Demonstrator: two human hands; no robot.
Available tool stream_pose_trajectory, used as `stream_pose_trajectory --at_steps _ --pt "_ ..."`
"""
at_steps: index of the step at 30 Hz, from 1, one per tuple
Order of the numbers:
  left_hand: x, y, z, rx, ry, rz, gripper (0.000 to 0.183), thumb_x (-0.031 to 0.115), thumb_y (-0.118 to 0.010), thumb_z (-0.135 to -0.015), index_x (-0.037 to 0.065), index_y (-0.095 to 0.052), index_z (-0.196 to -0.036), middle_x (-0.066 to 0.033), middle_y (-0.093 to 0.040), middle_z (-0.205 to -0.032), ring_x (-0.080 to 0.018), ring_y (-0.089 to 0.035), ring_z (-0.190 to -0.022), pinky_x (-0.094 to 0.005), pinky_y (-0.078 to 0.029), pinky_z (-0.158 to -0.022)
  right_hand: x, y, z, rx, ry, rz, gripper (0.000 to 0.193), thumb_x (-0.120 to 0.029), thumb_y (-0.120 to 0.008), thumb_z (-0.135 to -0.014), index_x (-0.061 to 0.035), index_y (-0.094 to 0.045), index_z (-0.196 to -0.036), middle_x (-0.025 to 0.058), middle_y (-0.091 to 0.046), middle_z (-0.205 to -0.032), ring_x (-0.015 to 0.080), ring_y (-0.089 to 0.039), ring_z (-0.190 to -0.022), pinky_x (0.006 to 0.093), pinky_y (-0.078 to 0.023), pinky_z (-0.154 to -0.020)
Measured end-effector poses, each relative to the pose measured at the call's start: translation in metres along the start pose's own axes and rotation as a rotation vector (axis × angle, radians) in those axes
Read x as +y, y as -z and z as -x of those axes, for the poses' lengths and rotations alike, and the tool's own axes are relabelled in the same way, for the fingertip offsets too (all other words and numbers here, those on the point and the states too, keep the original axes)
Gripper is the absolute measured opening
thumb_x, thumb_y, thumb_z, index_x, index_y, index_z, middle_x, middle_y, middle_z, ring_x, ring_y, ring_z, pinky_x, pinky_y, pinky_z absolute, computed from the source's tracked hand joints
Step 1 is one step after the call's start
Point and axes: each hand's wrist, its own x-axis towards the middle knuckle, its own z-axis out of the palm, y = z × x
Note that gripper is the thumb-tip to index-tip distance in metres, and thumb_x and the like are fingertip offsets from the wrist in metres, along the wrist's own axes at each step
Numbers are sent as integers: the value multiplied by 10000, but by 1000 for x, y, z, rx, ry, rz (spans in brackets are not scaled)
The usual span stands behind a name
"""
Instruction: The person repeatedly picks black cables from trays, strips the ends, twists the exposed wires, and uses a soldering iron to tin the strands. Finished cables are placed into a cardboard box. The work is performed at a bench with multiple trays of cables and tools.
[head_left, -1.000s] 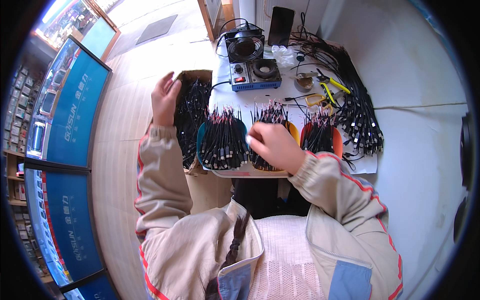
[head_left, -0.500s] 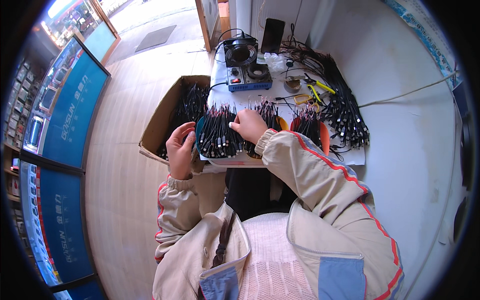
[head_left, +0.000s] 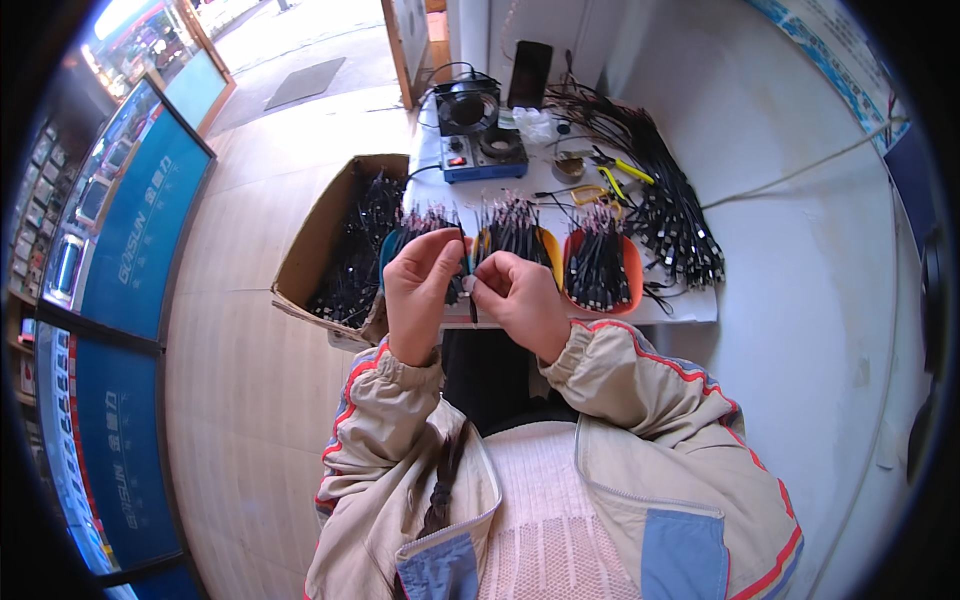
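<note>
Your left hand [head_left: 425,285] and right hand [head_left: 527,302] both grip one thin black cable [head_left: 473,308], pinched over the white table's [head_left: 690,308] near edge; left of it stands an open brown cardboard box [head_left: 293,268] holding black cables [head_left: 365,245].

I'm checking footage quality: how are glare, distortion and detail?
In the head view, the floor beyond the mat is washed out white; the display case bends near the left rim; corners are black; the cable in the left hand and right hand shows little detail.
</note>
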Motion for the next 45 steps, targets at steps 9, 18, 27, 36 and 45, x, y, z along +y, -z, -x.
stream_pose_trajectory --at_steps 9,18,27,36,45 --pt "14 -47 37 -261 378 579 133 57 -558 -949 -31 -591 -1043 -65 -616 -844 -78 -509 -613 -197 -372 -509 -21 92 37 -47 -128 -361 172 -188 -626 -942 -18 -601 -948 -20 -567 -717 28 -497 -581 171 -389 -509" --pt "21 -71 59 -322 308 451 140 41 -573 -941 -44 -601 -1049 -71 -638 -854 -30 -465 -600 -164 -294 -480 -25 112 39 -241 -220 -659 208 -219 -634 -936 -22 -618 -1000 -13 -591 -766 23 -503 -621 159 -387 -526" --pt "20 -72 61 -299 302 344 158 54 -605 -931 -44 -635 -1051 -71 -649 -799 -29 -478 -575 -154 -303 -477 -30 102 52 -115 -1 -470 193 -169 -625 -938 -2 -591 -1030 -19 -580 -804 20 -499 -641 157 -386 -548" --pt "6 -69 67 -168 184 375 144 15 -614 -913 -50 -654 -1034 -87 -668 -802 -47 -502 -590 -166 -341 -507 0 68 54 -228 -396 -1012 132 -139 -572 -960 -24 -565 -1023 -14 -570 -808 37 -473 -628 161 -384 -552" --pt "-13 -38 62 -30 275 368 157 45 -589 -934 -45 -640 -1052 -44 -630 -792 -23 -426 -549 -166 -274 -470 39 94 -2 -50 21 396 211 -183 -637 -813 19 -684 -852 176 -668 -735 287 -664 -675 371 -522 -660"
